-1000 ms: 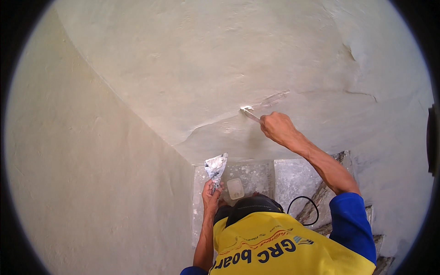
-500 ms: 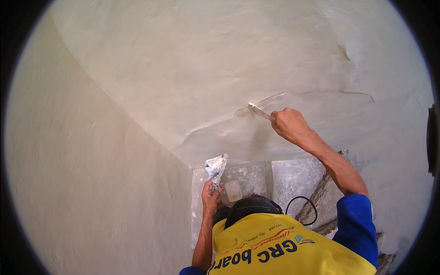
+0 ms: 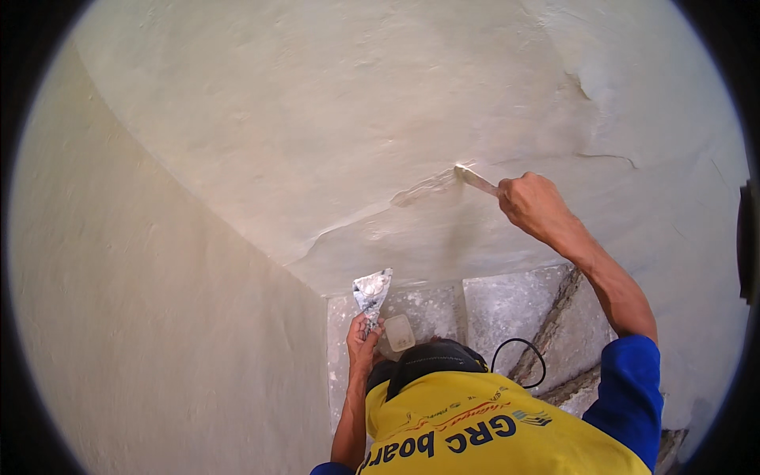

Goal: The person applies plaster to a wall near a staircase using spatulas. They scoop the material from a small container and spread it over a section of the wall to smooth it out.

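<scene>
Putty knife [image 3: 475, 179] is the tool at work, and its thin blade lies flat on the pale wall [image 3: 317, 119], right at the end of a long crack [image 3: 372, 214]. The right hand [image 3: 532, 204] is wrapped tight around its handle, with the arm stretched out toward the wall. A smear of white filler [image 3: 427, 187] sits on the crack just to the left of the blade tip.

Below the crack, near the corner where two walls meet, the left hand [image 3: 362, 345] grips a second scraper [image 3: 372, 290]. Its wide blade points up and is caked with white filler.

To do this step well, I think the blade should stay low and nearly flat on the wall, so the filler gets pushed into the crack and not just dragged over it. A slow, even pull along the line of the crack looks best, with steady pressure from the right hand. The crack runs on down and to the left of the blade, and that part looks bare, so it seems to need filler too. Another thin crack [image 3: 606, 157] shows to the right of the blade, above the hand.

The loaded scraper is best held level, or the filler could slide off.

Under the crack, the floor has grey tiles [image 3: 507, 305]. A small pale tub [image 3: 399, 332] sits there, touching nothing I can tell, and a black cable [image 3: 518, 348] loops nearby.
</scene>
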Demonstrator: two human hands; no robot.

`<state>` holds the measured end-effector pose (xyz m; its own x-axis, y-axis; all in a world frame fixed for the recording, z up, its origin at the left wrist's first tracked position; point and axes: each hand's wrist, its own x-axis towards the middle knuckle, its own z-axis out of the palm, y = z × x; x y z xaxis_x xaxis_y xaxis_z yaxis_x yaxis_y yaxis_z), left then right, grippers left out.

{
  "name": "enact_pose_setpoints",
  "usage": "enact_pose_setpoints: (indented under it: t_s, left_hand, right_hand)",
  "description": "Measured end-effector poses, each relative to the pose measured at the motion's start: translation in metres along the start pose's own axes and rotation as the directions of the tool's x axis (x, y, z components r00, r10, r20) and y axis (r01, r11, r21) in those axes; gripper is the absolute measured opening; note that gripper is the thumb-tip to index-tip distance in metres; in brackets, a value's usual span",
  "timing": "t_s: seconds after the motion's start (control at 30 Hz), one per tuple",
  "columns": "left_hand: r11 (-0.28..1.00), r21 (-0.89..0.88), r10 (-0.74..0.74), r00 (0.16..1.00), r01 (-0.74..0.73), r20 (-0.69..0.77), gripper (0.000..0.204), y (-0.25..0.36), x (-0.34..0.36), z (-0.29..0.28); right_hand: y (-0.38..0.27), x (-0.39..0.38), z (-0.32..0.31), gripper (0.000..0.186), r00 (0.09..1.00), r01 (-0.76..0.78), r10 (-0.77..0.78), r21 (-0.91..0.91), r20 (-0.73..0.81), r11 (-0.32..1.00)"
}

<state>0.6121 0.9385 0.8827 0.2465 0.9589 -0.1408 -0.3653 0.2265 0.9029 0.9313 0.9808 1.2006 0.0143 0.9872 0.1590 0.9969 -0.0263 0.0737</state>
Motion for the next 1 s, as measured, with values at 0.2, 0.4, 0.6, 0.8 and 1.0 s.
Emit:
enact_pose_setpoints:
  t_s: [0.2,0.4,0.6,0.8,1.0]
  left_hand:
    - [0.999,0.052,0.013,0.999,-0.015,0.045,0.041,0.012,0.001,-0.012]
    - [0.994,0.107,-0.024,0.990,0.009,0.137,0.035,0.026,0.002,-0.002]
    - [0.991,0.130,-0.004,0.991,-0.014,0.137,0.038,0.035,0.003,-0.016]
    - [0.990,0.142,-0.004,0.990,-0.017,0.144,0.037,0.035,0.004,-0.013]
    - [0.983,0.183,-0.040,0.986,0.010,0.160,0.037,0.034,0.006,-0.018]
  right_hand:
    - [-0.013,-0.022,-0.020,0.014,0.995,-0.091,0.089,-0.035,-0.049,0.995]
    - [-0.006,-0.068,0.005,0.023,0.958,-0.269,0.274,0.575,0.080,0.773]
    - [-0.055,-0.077,0.097,0.026,0.926,-0.368,0.206,0.879,0.317,0.304]
    - [-0.080,-0.090,0.117,0.062,0.956,-0.279,0.131,0.950,0.262,0.140]
    - [-0.081,-0.092,0.127,0.059,0.967,-0.210,0.180,0.962,0.179,0.175]
